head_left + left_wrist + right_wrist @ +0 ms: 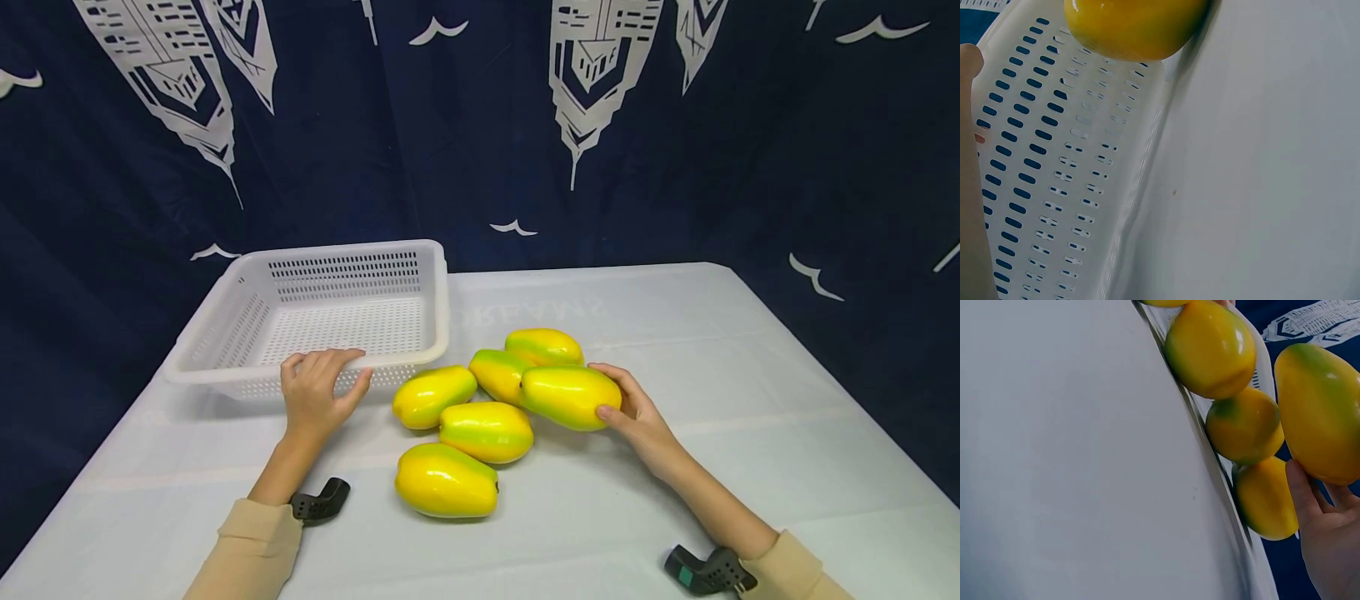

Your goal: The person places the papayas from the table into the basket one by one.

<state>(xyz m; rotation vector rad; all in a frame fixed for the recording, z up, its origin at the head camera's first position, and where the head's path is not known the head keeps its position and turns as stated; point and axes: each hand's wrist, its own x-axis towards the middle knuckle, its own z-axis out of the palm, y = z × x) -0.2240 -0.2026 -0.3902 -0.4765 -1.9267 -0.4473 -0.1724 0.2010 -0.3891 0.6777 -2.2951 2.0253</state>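
fruit (572,397) raised in the right hand (648,429), basket (437,300) under the left hand (315,396)

from my remote seat, i have the right hand gripping one glossy yellow-green fruit just right of centre in the head frame. it is held by its right end, thumb on the near side and fingers reaching round behind, which i judge leaves the rest of it free of the neighbours. in the right wrist view it looks lifted off the white table (600,517), clear of the others.

the left hand is on the basket at centre left, fingers bent over the near rim, thumb outside against the holed wall; i take that as a light hold to keep the basket from sliding. how firmly it presses, i cannot tell. the left wrist view catches only the thumb at its left edge.

the five loose fruits (486,432) lie on their sides in a cluster from the centre to the lower middle, beside the basket's right corner, within easy reach, i judge, of the right hand. i see none inside the basket.
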